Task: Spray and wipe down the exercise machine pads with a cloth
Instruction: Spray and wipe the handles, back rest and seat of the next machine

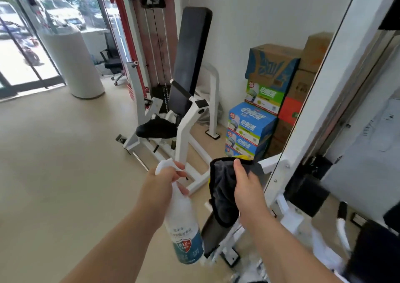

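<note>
Forearms reach in from the bottom edge, side by side. The left hand (166,181) grips a white spray bottle (186,228) by its neck, fingers (183,190) curled round the trigger head, and the bottle's base with its blue label tilts down toward the camera. Just beside it, the right hand (246,187) grasps a dark cloth (225,194) with a yellow edge. The thumb is pressed on top, the other fingers are hidden under the fabric, and the cloth hangs below the hand. Both hands are held in the air, well apart from the machine (184,135) ahead, a white frame standing on the beige floor (65,152). Its tall black back pad (192,51) leans slightly, and the black seat pad (157,129) sits low in front. Boxes (253,122) are stacked against the wall to the right of it. A second white frame (324,87) rises at the right, near the cloth. At the far left stand a white column (75,64) and a black chair (112,59).
</note>
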